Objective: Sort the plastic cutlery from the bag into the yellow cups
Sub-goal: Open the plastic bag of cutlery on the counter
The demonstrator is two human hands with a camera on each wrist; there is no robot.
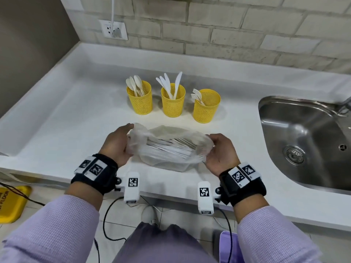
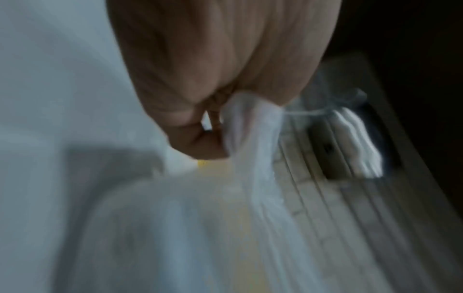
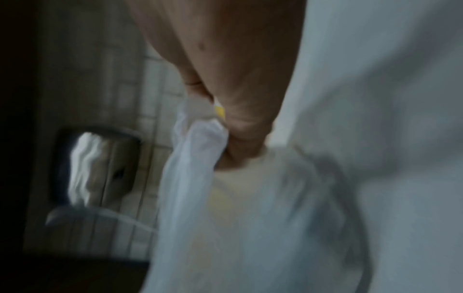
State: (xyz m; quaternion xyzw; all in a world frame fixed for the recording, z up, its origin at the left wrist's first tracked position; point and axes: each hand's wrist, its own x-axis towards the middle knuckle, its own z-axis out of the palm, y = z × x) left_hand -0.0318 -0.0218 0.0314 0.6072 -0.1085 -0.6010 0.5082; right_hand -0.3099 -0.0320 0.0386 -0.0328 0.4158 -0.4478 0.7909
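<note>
Bag [image 1: 169, 147], clear, crumpled, full of white cutlery, pinched by left hand [image 1: 115, 144] and right hand [image 1: 221, 152].

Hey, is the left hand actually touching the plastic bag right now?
Touching. In the left wrist view the left hand pinches a bunched fold of the plastic bag; the head view shows it gripping the bag's left end.

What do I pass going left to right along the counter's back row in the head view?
Wall socket → yellow cup of spoons → yellow cup of knives → yellow cup of forks → steel sink.
</note>
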